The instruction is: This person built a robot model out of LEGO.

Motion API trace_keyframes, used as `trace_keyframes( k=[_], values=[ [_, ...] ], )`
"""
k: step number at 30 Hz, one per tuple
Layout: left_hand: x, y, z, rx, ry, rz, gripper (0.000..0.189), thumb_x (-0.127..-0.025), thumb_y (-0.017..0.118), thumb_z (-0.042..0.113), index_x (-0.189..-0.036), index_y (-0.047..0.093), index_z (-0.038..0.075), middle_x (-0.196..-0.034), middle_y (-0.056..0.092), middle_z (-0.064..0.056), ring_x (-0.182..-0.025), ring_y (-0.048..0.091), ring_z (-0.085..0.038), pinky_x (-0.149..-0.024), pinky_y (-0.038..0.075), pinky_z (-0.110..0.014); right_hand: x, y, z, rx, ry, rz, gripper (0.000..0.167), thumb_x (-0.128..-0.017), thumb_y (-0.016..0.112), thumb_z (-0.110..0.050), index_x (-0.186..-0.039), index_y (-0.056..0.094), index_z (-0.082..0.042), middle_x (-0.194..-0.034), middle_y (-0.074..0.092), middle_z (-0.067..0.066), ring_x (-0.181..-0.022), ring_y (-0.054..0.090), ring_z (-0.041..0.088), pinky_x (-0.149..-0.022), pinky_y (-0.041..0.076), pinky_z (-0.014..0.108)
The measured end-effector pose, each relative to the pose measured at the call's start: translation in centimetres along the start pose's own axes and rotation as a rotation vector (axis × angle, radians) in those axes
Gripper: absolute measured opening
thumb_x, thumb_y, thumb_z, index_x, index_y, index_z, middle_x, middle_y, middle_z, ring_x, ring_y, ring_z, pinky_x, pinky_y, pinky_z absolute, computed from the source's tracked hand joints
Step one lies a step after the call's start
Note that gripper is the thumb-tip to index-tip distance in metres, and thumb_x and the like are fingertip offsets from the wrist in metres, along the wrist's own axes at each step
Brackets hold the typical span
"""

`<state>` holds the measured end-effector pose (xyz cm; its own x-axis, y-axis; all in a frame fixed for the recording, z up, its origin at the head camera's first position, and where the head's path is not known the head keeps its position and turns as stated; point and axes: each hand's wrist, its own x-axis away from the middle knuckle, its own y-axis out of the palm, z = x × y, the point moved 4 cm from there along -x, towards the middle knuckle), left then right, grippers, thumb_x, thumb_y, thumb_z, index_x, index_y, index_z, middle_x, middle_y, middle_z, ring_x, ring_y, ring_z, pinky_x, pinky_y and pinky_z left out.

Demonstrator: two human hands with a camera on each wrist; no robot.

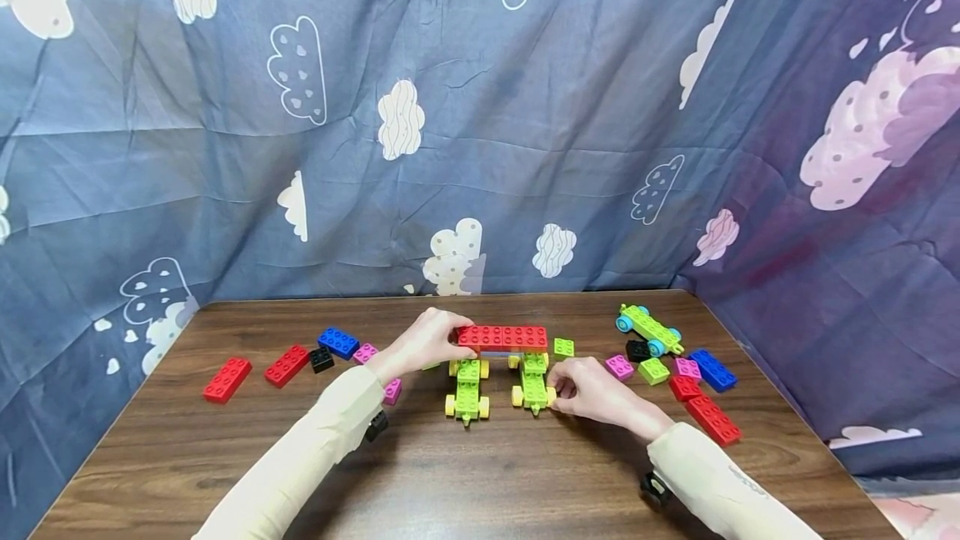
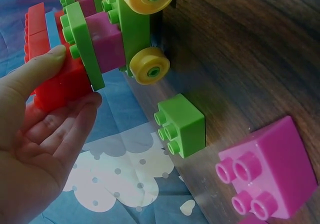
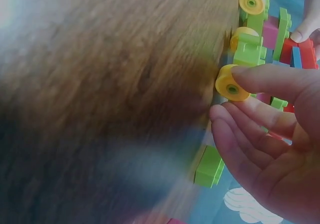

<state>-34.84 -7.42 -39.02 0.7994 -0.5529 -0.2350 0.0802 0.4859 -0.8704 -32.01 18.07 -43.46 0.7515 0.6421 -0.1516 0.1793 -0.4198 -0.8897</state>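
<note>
Two green toy car bases with yellow wheels, the left base (image 1: 467,398) and the right base (image 1: 533,392), stand side by side on the table. A row of red bricks (image 1: 510,337) bridges their far ends. Pink bricks (image 2: 106,43) and green plates show beneath the red in the left wrist view. My left hand (image 1: 429,340) grips the left end red brick (image 2: 62,86) between thumb and fingers. Beside the right base, my right hand (image 1: 592,390) pinches its near right yellow wheel (image 3: 231,86), thumb on top and fingers below.
Red bricks (image 1: 227,380), a blue brick (image 1: 339,342) and a black brick (image 1: 322,359) lie on the left. On the right are a green base with blue wheels (image 1: 649,328), a blue brick (image 1: 712,369) and several other bricks. A cloud-patterned curtain (image 1: 480,148) hangs behind the table.
</note>
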Motion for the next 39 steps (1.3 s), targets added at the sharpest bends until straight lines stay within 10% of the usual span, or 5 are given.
trace_keyframes(
  k=[22,31,39],
  values=[
    [-0.3,0.4,-0.2,-0.011,-0.011,0.005,0.026,-0.081,0.082,0.022,-0.102,0.075,0.009,-0.082,0.072,0.001,-0.066,0.050,-0.004,-0.059,0.040,-0.017,1.1,-0.7,-1.4,-0.018,-0.062,-0.045,0.019,-0.077,0.083,-0.009,-0.085,0.065,-0.009,-0.079,0.068,0.002,-0.070,0.063,0.010,-0.063,0.055,0.025],
    [-0.3,0.5,0.0,-0.006,-0.022,0.000,0.028,-0.081,0.082,0.023,-0.103,0.074,0.009,-0.086,0.073,0.000,-0.068,0.052,-0.004,-0.062,0.043,-0.017,-1.2,-5.3,-2.1,0.162,-0.076,0.217,0.020,-0.079,0.083,-0.017,-0.088,0.068,-0.009,-0.081,0.066,0.001,-0.073,0.060,0.011,-0.064,0.051,0.023],
    [-0.4,0.5,0.0,-0.020,-0.021,0.002,0.030,-0.081,0.082,0.023,-0.105,0.074,0.008,-0.090,0.074,-0.001,-0.071,0.054,-0.006,-0.064,0.045,-0.019,-4.0,-6.2,-2.6,0.165,-0.064,0.064,0.030,-0.087,0.076,-0.023,-0.110,0.070,-0.005,-0.103,0.073,0.008,-0.090,0.068,0.019,-0.081,0.057,0.037]
  ],
)
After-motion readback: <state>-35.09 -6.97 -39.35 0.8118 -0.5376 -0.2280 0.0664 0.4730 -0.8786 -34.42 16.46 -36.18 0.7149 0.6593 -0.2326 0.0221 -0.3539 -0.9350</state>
